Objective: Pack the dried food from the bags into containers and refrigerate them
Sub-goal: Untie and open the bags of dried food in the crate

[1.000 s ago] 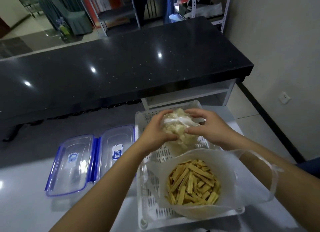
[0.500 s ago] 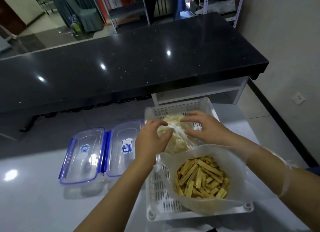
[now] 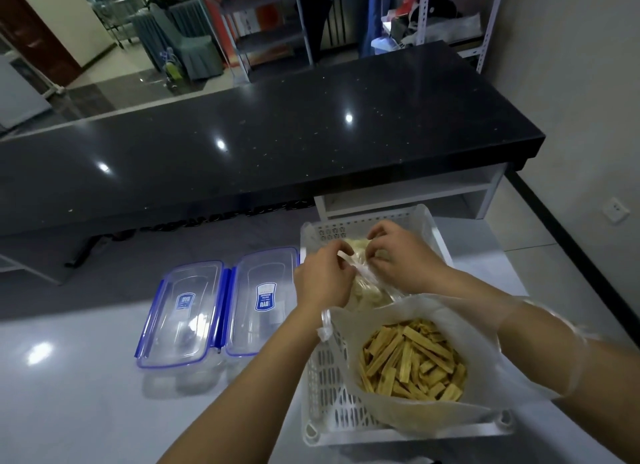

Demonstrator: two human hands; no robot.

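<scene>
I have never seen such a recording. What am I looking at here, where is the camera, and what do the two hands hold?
No machine here: a person works with bare hands, and a camera worn on the head looks forward and down. The left hand and right hand both pinch the knotted top of a clear plastic bag of pale dried food. It lies in a white slotted plastic basket on a glossy grey table. Nearer the person, in the same basket, an open white bag of yellow dried sticks stands. Left of the basket lie two clear containers with blue clips, lids on.
</scene>
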